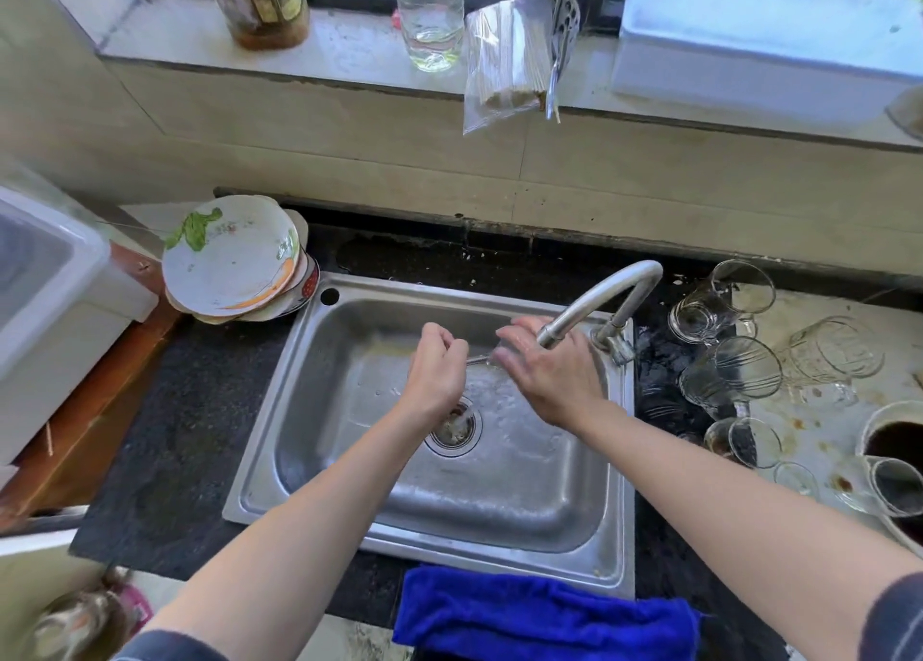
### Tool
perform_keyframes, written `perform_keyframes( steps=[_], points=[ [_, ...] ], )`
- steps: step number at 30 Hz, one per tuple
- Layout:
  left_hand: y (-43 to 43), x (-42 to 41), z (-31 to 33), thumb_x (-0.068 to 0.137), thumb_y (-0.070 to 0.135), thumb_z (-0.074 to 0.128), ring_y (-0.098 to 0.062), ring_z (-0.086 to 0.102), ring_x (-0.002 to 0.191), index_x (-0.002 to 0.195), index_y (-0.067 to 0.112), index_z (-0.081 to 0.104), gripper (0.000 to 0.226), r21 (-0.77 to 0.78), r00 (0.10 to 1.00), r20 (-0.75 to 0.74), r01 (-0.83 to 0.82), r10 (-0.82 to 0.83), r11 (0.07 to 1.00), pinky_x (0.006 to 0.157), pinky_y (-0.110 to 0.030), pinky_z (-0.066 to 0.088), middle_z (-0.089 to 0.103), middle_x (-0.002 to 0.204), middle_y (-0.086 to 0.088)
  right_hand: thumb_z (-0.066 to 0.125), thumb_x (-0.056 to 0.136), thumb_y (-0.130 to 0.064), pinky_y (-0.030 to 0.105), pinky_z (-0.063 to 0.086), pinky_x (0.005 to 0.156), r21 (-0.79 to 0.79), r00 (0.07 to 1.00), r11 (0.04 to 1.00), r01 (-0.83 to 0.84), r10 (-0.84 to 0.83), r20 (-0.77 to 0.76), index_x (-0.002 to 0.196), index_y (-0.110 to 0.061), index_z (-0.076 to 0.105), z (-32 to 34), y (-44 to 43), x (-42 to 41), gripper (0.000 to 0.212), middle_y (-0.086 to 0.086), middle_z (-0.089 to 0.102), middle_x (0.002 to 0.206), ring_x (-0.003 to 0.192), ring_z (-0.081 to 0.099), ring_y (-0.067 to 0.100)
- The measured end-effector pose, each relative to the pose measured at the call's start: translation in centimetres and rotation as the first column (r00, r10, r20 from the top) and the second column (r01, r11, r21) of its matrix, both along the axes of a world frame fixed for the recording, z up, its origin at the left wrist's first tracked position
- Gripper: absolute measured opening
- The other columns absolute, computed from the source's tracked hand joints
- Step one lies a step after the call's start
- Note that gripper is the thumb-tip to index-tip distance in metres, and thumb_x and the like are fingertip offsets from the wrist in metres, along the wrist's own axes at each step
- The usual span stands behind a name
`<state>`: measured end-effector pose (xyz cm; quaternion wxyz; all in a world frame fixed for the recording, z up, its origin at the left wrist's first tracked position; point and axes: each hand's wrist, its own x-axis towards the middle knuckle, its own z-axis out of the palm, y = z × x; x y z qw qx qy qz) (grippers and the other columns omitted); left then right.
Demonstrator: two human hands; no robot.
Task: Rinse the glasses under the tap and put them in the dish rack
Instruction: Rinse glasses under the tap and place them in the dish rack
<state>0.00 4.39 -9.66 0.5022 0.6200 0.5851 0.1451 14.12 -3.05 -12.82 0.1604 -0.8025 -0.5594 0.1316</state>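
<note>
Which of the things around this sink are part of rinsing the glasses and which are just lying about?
Part of the job:
tap
sink
glasses waiting on the right counter
left hand and right hand under the spout

Just lying about:
stacked plates
blue cloth
plastic bottle on the sill
bag of sticks

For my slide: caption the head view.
Both hands, left and right, rinse a glass under the tap.

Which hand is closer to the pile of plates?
The left hand. It is over the sink's middle, nearer the plates at the far-left corner. The right hand is farther right, under the tap.
</note>
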Motion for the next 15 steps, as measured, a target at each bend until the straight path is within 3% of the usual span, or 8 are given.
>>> perform_keyframes(
  steps=[2, 3, 6, 7, 8, 10, 13, 15],
  points=[
    [-0.4, -0.3, 0.1, 0.089, 0.011, 0.039, -0.017, 0.034, 0.074, 0.079, 0.017, 0.035, 0.012, 0.015, 0.999, -0.018, 0.027, -0.027, 1.0, 0.059, -0.03, 0.028, 0.039, 0.079, 0.004, 0.031, 0.087, -0.062, 0.044, 0.044, 0.093, -0.013, 0.981, 0.989, 0.145, -0.146, -0.125, 0.071, -0.031, 0.062, 0.9, 0.2, 0.9, 0.047, -0.003, 0.069, 0.088, 0.095, 0.061, 0.025],
    [-0.6, -0.3, 0.1, 0.089, 0.011, 0.038, -0.017, 0.034, 0.074, 0.08, 0.016, 0.036, 0.011, 0.015, 0.999, -0.024, 0.022, -0.022, 1.0, 0.059, -0.029, 0.028, 0.038, 0.079, 0.004, 0.031, 0.088, -0.06, 0.043, 0.044, 0.092, -0.028, 0.978, 0.986, 0.164, -0.166, -0.129, 0.066, -0.03, 0.059, 1.0, 0.2, 0.9, 0.046, -0.003, 0.067, 0.082, 0.091, 0.06, 0.026],
    [-1.1, -0.3, -0.4, 0.089, 0.01, 0.038, -0.018, 0.034, 0.076, 0.078, 0.016, 0.036, 0.013, -0.001, 0.999, 0.038, -0.031, 0.031, 1.0, 0.062, -0.028, 0.03, 0.037, 0.079, 0.003, 0.031, 0.094, -0.049, 0.038, 0.036, 0.085, -0.016, 0.99, 0.995, -0.094, 0.091, -0.11, 0.088, -0.028, 0.068, 0.9, -0.4, -0.7, 0.043, -0.005, 0.067, 0.096, 0.097, 0.061, 0.022],
    [-1.2, -0.3, -0.5, 0.089, 0.01, 0.039, -0.018, 0.034, 0.076, 0.077, 0.016, 0.035, 0.014, -0.003, 0.999, 0.041, -0.034, 0.034, 0.999, 0.063, -0.029, 0.03, 0.037, 0.079, 0.003, 0.03, 0.095, -0.05, 0.038, 0.039, 0.083, -0.039, 0.975, 0.996, -0.076, 0.066, -0.213, 0.09, -0.027, 0.068, 0.7, -0.5, -0.4, 0.044, -0.004, 0.068, 0.096, 0.095, 0.062, 0.023],
    [-1.3, -0.4, -0.7, 0.089, 0.01, 0.039, -0.017, 0.033, 0.074, 0.076, 0.017, 0.035, 0.016, -0.006, 0.999, 0.035, -0.03, 0.03, 1.0, 0.063, -0.03, 0.03, 0.037, 0.078, 0.003, 0.029, 0.094, -0.052, 0.039, 0.044, 0.08, -0.107, 0.935, 0.993, 0.045, -0.08, -0.344, 0.084, -0.026, 0.067, 1.1, -0.4, 0.0, 0.046, -0.001, 0.068, 0.091, 0.089, 0.063, 0.026],
    [-1.4, -0.6, -0.7, 0.089, 0.009, 0.039, -0.017, 0.032, 0.072, 0.076, 0.017, 0.034, 0.016, -0.004, 0.999, 0.03, -0.026, 0.026, 1.0, 0.063, -0.032, 0.029, 0.036, 0.078, 0.002, 0.026, 0.094, -0.056, 0.042, 0.049, 0.079, -0.168, 0.904, 0.957, 0.236, -0.28, -0.323, 0.08, -0.023, 0.066, 0.6, 0.0, 1.1, 0.053, 0.003, 0.069, 0.084, 0.086, 0.064, 0.03],
    [-1.5, -0.6, -0.6, 0.089, 0.008, 0.04, -0.014, 0.032, 0.068, 0.077, 0.016, 0.036, 0.014, 0.006, 0.999, 0.042, -0.008, 0.008, 1.0, 0.063, -0.032, 0.03, 0.037, 0.077, 0.003, 0.024, 0.096, -0.054, 0.038, 0.043, 0.085, -0.068, 0.944, 0.997, 0.044, -0.064, -0.323, 0.097, -0.027, 0.069, 0.9, -0.5, -0.2, 0.052, -0.004, 0.07, 0.097, 0.096, 0.063, 0.023],
    [-1.5, -0.6, -0.9, 0.088, 0.01, 0.04, -0.015, 0.034, 0.07, 0.077, 0.017, 0.037, 0.014, -0.019, 0.999, 0.047, 0.009, -0.008, 1.0, 0.065, -0.033, 0.034, 0.039, 0.077, 0.002, 0.035, 0.095, -0.056, 0.037, 0.049, 0.08, -0.02, 0.916, 0.998, 0.063, -0.066, -0.396, 0.085, -0.027, 0.07, 1.1, -0.5, 0.6, 0.047, -0.003, 0.07, 0.088, 0.086, 0.065, 0.022]
  ],
)
